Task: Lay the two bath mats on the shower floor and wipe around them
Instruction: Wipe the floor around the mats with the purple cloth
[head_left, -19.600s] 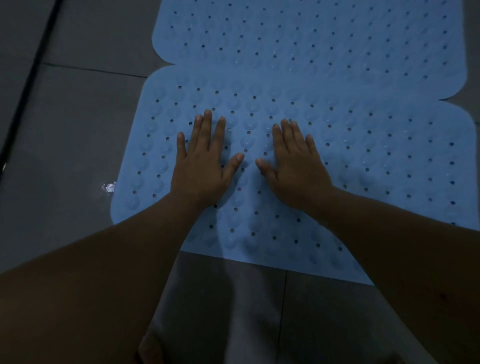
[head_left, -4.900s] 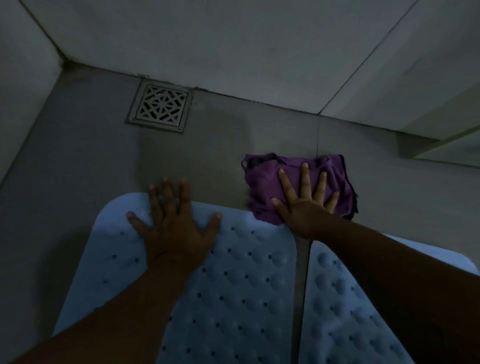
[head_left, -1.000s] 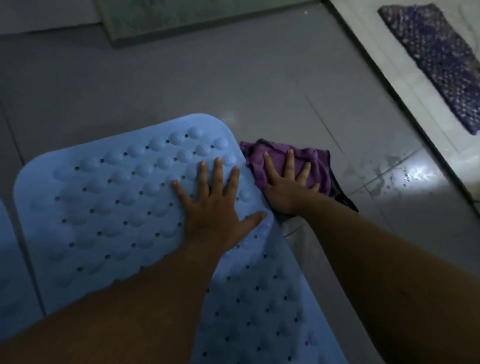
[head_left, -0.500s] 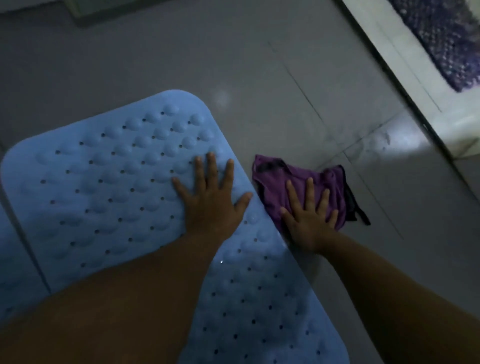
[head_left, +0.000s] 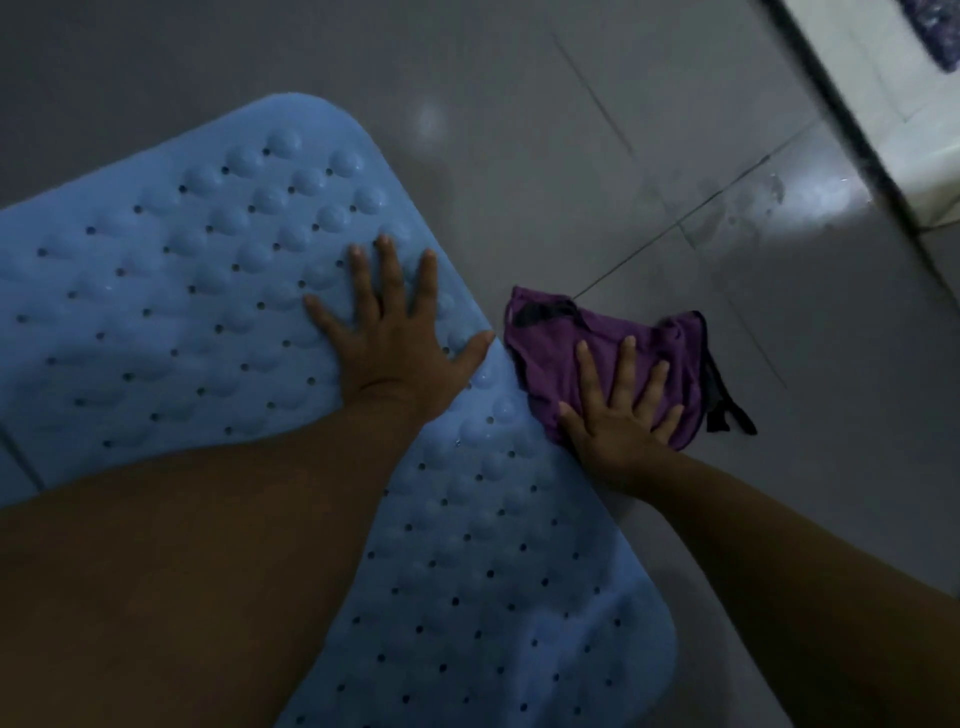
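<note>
Purple cloth (head_left: 613, 338) partly hidden under right hand (head_left: 618, 421); mat (head_left: 182, 291) cropped left.

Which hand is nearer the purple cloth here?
Right. The right hand lies flat on the purple cloth, pressing it to the floor. The left hand rests on the blue mat beside it, not touching the cloth.

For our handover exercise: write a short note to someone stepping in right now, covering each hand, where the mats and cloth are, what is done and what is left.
Left hand: open, flat on the blue mat, bracing.
Right hand: open, pressing the purple cloth on the grey floor beside that mat's right edge.
Second mat: only a sliver shows at far left.
Done: this mat lies flat.
Left: wipe on; wet marks show on the floor towards the threshold.
</note>
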